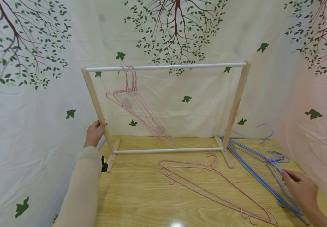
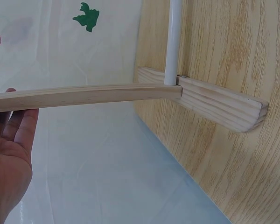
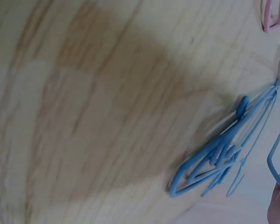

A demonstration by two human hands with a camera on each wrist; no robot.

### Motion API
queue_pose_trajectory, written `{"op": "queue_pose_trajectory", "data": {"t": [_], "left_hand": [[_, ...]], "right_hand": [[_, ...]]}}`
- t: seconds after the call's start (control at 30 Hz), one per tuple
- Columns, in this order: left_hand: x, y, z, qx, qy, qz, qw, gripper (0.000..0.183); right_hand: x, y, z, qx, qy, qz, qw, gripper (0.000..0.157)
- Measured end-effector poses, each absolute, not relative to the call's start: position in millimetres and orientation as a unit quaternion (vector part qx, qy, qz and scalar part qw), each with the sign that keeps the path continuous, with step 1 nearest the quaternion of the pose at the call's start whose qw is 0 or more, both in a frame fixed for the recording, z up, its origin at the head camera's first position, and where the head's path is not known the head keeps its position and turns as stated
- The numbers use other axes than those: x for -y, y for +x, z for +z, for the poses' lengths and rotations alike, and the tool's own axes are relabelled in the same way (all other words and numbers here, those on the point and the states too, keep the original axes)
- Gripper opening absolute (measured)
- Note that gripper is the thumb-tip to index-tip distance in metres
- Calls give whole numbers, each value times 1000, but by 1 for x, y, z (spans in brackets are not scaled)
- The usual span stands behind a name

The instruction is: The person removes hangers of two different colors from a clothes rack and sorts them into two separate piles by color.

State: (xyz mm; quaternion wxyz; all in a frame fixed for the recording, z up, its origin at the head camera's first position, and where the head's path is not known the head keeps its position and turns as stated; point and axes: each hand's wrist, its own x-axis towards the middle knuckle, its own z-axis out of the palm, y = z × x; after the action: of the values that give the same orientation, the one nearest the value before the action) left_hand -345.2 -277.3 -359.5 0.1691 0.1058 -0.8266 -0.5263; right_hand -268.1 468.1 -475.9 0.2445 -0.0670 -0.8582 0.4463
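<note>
My left hand (image 1: 94,132) grips the left wooden post (image 1: 93,94) of a clothes rack; the left wrist view also shows its fingers round this post (image 2: 98,94). At the right, my right hand (image 1: 302,187) pinches a blue clothes hanger (image 3: 271,161), seen at the edge of the right wrist view. Several other blue hangers (image 3: 200,154) lie stacked below it, by the rack's right foot. Three pink hangers (image 1: 129,90) hang towards the left of the rack's white top rail (image 1: 186,66). More pink hangers (image 1: 231,183) lie overlapping on the table.
The rack's lower white rail (image 1: 166,150) runs just above the wooden table (image 1: 135,195). Its right foot (image 1: 227,158) stands close to the blue hangers. A small black object (image 1: 104,164) is beside the left foot. Leaf-printed curtains (image 1: 157,110) enclose the table.
</note>
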Motion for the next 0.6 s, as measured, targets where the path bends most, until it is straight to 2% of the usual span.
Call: {"op": "queue_pose_trajectory", "data": {"t": [0.1, 0.2, 0.47, 0.6], "left_hand": [[278, -345, -359, 826, 103, -527, 169, 52], [279, -347, -359, 828, 101, -526, 167, 52], [282, -353, -357, 830, 103, -524, 161, 51], [281, -355, -357, 827, 106, -529, 155, 52]], "right_hand": [[-469, -269, -478, 874, -67, 437, 202, 37], [-469, -270, -480, 888, -80, 420, 171, 46], [-474, -280, -485, 916, -114, 336, 189, 47], [-479, -284, -488, 923, -138, 315, 173, 48]]}}
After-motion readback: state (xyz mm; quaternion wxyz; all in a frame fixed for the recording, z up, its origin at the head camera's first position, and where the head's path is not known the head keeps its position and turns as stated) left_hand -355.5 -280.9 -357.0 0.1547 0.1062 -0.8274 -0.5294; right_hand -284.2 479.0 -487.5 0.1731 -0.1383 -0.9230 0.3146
